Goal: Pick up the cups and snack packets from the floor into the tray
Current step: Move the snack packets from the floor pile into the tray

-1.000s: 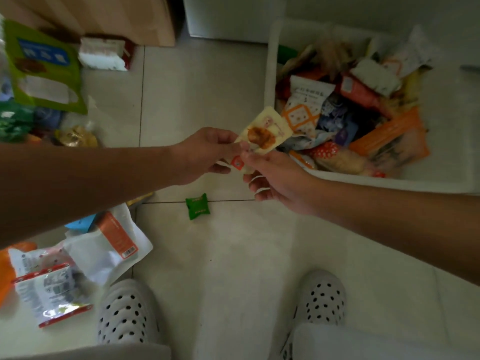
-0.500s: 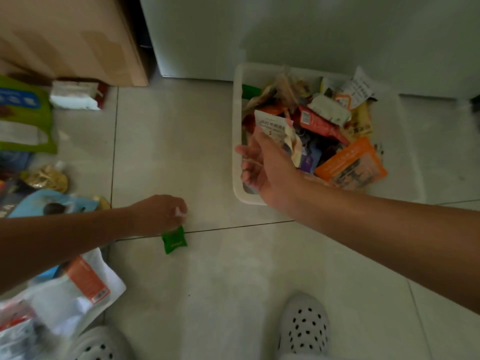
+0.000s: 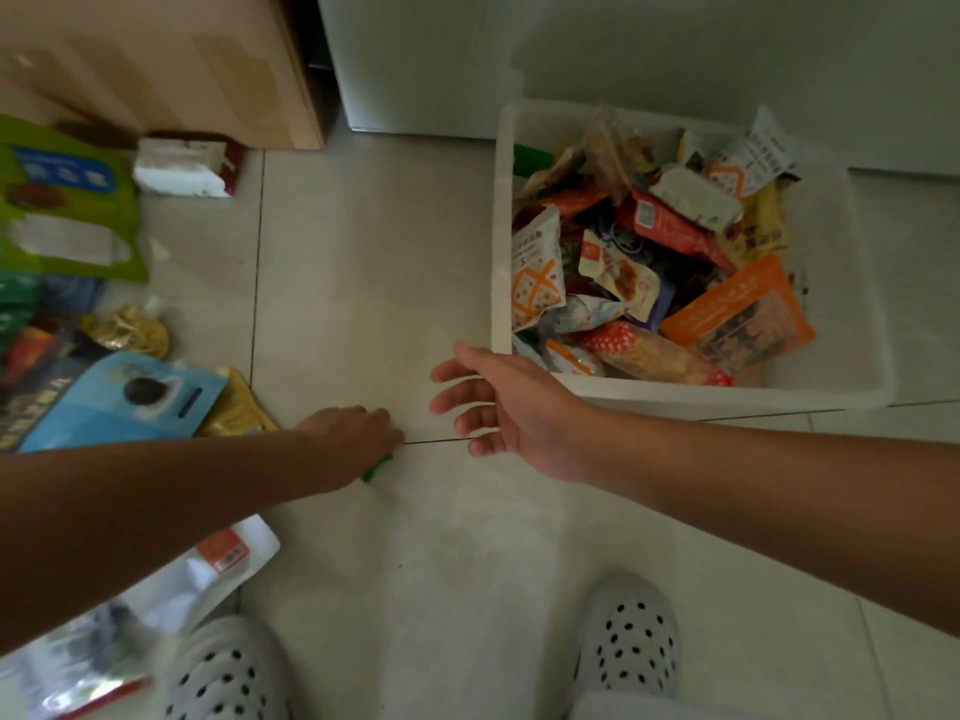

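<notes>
Reaching my left hand onto the packet on the floor, fingers curled over it; I cannot tell if it grips. Right hand spread, empty, beside tray. Next: pinch, lift, carry into tray

Bare forearms; white clogs with dark holes.

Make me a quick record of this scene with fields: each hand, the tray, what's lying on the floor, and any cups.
left hand: down at the floor over a small green packet; grip hidden
right hand: open, holds nothing, beside the tray's near corner
tray: white, piled with snack packets
floor, left side: blue packet, green bag, white pouch, among others
cups: none visible
</notes>
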